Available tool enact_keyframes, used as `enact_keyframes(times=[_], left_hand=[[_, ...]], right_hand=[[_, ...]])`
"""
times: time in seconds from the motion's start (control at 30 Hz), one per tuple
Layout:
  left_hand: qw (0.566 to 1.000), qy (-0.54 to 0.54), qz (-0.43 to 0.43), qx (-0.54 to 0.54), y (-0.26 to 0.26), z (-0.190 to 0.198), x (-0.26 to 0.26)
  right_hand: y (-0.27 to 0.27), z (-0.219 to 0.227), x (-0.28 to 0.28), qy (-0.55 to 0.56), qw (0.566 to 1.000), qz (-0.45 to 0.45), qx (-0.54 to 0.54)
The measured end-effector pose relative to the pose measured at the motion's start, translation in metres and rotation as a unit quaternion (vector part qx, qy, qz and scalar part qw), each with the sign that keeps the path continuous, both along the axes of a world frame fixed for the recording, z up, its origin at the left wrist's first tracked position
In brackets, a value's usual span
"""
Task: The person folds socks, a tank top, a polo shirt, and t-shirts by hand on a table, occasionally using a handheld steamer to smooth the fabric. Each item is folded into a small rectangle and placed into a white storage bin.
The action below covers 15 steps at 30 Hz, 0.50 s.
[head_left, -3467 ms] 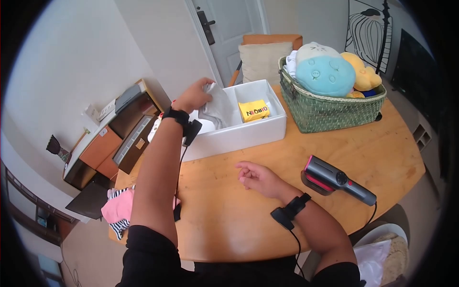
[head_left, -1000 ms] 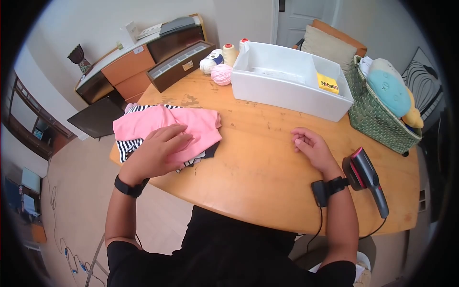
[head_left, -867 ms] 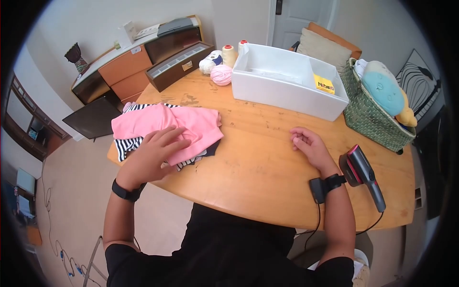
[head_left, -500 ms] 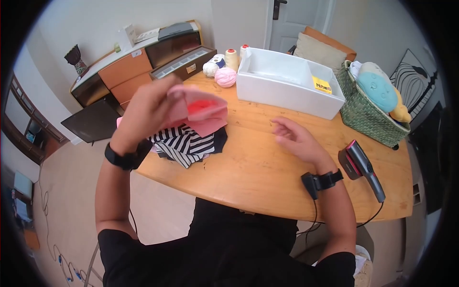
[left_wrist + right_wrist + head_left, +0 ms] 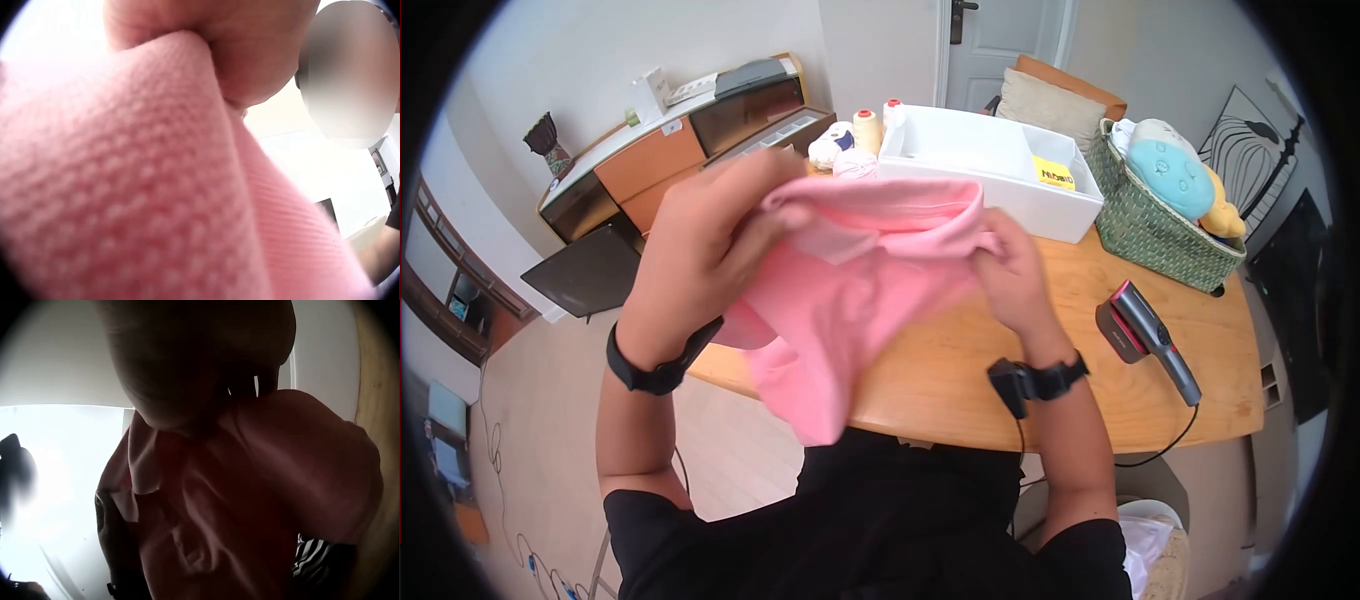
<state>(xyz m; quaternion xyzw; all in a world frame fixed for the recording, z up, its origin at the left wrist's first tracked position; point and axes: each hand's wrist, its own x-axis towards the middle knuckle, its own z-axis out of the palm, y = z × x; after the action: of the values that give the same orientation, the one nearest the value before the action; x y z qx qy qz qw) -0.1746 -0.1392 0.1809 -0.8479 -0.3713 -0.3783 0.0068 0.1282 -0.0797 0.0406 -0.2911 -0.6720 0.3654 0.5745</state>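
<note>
A pink knit garment (image 5: 850,290) hangs in front of me in the head view, its wide opening turned up and its lower part draping past the table's near edge. My left hand (image 5: 705,250) grips the left end of the opening, fingers curled over the fabric. At the right end, my right hand (image 5: 1018,275) pinches the edge. In the left wrist view the garment's knit (image 5: 137,169) fills most of the picture below the hand. Black-and-white striped cloth (image 5: 307,555) shows below the garment in the right wrist view; the head view hides it.
On the wooden table (image 5: 1040,400) lie a handheld steamer (image 5: 1148,335) and its cord. Behind stand a white divided box (image 5: 1000,190) holding a yellow packet (image 5: 1054,173), a green woven basket (image 5: 1165,240) with plush toys, yarn balls (image 5: 830,147) and thread cones (image 5: 866,132).
My left hand left the grey cloth at the white box, came to the pink garment, and lifted it off the striped cloth. My right hand rose from the table and took its other end.
</note>
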Motion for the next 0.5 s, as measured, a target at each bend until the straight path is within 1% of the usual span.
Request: enact_keyframes(times=[0.03,0.07,0.1,0.13,0.2,0.27,0.33,0.4,0.47,0.5], left_hand=[[1.0,0.019,-0.024,0.002,0.002,-0.008,-0.009],[0.999,0.017,-0.029,0.001,-0.004,-0.01,-0.01],[0.993,0.042,-0.032,-0.104,-0.014,-0.012,-0.009],[0.976,0.068,-0.036,-0.205,-0.023,-0.016,-0.008],[0.956,0.091,-0.086,-0.265,-0.03,-0.033,-0.008],[0.927,0.137,-0.21,-0.28,-0.033,-0.047,-0.006],[0.87,0.226,-0.271,-0.344,-0.032,-0.056,-0.009],[0.867,0.224,-0.289,-0.34,-0.035,-0.06,-0.01],[0.863,0.225,-0.305,-0.334,-0.035,-0.063,-0.008],[0.875,0.141,-0.365,-0.285,-0.033,-0.067,-0.006]], right_hand=[[-0.014,0.01,0.016,-0.04,0.997,-0.047,0.038],[-0.031,0.022,0.031,-0.08,0.989,-0.096,0.076],[-0.048,0.03,0.044,-0.134,0.976,-0.134,0.109],[-0.066,0.038,0.056,-0.188,0.956,-0.173,0.142],[-0.106,0.057,0.074,-0.308,0.911,-0.172,0.213],[-0.141,0.064,0.091,-0.377,0.873,-0.147,0.272],[-0.175,0.074,0.097,-0.392,0.872,-0.118,0.268],[-0.198,0.091,0.105,-0.408,0.862,-0.111,0.279],[-0.218,0.094,0.108,-0.42,0.853,-0.105,0.292],[-0.229,0.092,0.108,-0.395,0.849,-0.173,0.306]])
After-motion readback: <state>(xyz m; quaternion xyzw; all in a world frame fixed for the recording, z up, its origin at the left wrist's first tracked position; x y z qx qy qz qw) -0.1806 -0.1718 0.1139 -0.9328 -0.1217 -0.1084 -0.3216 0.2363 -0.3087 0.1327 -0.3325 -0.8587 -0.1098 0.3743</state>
